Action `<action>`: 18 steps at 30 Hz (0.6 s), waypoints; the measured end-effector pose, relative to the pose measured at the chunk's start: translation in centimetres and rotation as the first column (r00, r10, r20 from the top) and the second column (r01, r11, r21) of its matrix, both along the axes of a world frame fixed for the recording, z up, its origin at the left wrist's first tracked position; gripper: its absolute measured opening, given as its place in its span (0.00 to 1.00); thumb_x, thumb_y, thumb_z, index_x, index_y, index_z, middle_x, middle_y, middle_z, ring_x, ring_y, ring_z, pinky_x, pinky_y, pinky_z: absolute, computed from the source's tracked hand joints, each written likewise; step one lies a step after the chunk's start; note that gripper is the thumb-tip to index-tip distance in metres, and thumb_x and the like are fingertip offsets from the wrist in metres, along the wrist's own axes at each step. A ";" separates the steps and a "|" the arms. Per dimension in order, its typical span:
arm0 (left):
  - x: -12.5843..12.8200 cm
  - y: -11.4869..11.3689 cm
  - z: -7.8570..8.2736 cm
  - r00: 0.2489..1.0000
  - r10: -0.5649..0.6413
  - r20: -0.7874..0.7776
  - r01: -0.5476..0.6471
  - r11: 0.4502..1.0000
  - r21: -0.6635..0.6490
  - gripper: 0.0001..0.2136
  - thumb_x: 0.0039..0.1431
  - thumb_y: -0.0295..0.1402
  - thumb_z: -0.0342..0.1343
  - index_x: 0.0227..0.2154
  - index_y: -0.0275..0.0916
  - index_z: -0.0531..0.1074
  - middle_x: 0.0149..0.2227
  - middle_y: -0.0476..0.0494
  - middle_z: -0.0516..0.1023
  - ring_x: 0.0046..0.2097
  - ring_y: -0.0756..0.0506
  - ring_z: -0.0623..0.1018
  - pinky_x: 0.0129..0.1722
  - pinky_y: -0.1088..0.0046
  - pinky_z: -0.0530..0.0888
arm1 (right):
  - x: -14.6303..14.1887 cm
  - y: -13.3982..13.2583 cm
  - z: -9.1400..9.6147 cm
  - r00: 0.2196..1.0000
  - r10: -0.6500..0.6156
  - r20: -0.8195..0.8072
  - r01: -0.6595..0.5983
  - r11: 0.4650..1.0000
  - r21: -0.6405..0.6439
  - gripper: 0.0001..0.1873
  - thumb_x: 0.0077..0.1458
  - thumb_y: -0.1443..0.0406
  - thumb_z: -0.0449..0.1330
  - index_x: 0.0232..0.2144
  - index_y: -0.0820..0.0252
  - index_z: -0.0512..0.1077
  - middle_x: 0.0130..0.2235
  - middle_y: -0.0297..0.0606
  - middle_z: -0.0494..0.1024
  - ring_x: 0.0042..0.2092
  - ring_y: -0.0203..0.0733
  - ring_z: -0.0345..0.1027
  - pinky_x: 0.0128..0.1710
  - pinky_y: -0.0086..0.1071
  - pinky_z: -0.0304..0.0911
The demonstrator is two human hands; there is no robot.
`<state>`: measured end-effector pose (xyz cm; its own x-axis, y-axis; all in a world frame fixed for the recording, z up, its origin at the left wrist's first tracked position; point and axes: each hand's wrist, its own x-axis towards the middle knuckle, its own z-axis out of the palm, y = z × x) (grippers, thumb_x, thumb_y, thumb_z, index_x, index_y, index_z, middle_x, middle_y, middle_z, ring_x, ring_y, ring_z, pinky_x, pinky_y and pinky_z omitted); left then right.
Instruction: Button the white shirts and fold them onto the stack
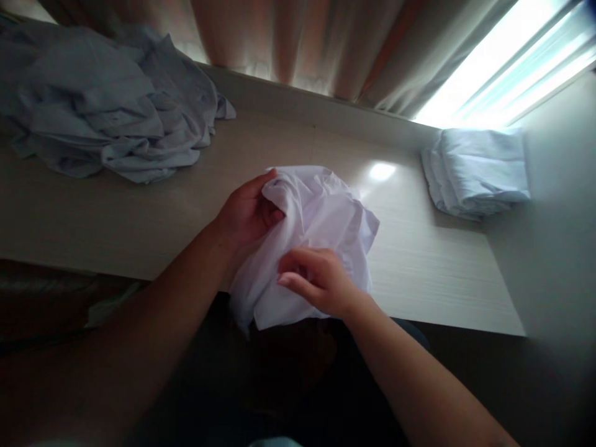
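Observation:
A crumpled white cloth (321, 211), perhaps a garment, lies across the table's front edge, and its lower part hangs over. At its upper left, my left hand (251, 208) is closed on a bunched fold, with the thumb on top and the other fingers curled beneath. My right hand (321, 279) is over the lower middle of the same cloth, fingers curled and thumb tip close to the index fingertip. Whether any fabric is caught between those tips, I cannot make out.
A loose heap of white cloths (107, 105) covers the back left of the pale table (400, 261). At the back right stands a stack of folded white cloths (482, 167) beside the wall (563, 205). Curtains (298, 43) hang behind, with a bright window (507, 68) at right.

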<state>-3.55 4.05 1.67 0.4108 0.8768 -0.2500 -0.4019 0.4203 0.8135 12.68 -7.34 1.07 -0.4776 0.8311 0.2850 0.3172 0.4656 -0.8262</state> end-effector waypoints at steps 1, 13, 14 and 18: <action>0.3 -0.2 -0.1 1.000 0.010 -0.019 -0.010 0.999 0.033 0.12 0.67 0.39 0.49 0.33 0.38 0.72 0.25 0.50 0.76 0.26 0.52 0.76 0.25 0.78 0.75 | -0.6 -0.1 -0.5 0.997 0.017 0.075 -0.010 0.995 -0.099 0.16 0.58 0.52 0.62 0.31 0.58 0.73 0.27 0.34 0.75 0.28 0.36 0.67 0.29 0.30 0.58; 1.8 -1.9 -0.8 0.966 0.031 -0.256 0.073 0.920 0.385 0.22 0.63 0.52 0.51 0.43 0.37 0.74 0.44 0.36 0.80 0.46 0.39 0.80 0.43 0.62 0.77 | -1.2 2.3 -2.9 0.821 -0.404 -0.403 -0.086 0.611 -0.787 0.17 0.54 0.51 0.61 0.26 0.59 0.71 0.23 0.38 0.79 0.24 0.41 0.74 0.18 0.28 0.61; 1.6 -1.7 -1.0 0.955 0.096 -0.279 0.032 0.906 0.422 0.21 0.63 0.52 0.51 0.42 0.37 0.74 0.44 0.37 0.80 0.45 0.41 0.80 0.42 0.64 0.77 | -0.3 2.9 -2.6 0.750 -0.478 -0.458 -0.089 0.613 -0.785 0.16 0.54 0.52 0.61 0.28 0.59 0.71 0.25 0.38 0.80 0.26 0.42 0.76 0.19 0.28 0.64; 1.0 -1.0 -1.6 0.866 0.272 -0.420 0.012 0.828 0.561 0.19 0.62 0.50 0.54 0.41 0.38 0.72 0.43 0.40 0.78 0.45 0.44 0.78 0.44 0.69 0.74 | 3.7 5.2 -2.1 0.496 -0.648 -0.577 -0.006 0.662 -0.749 0.13 0.53 0.55 0.64 0.32 0.57 0.72 0.33 0.37 0.82 0.36 0.41 0.78 0.30 0.31 0.73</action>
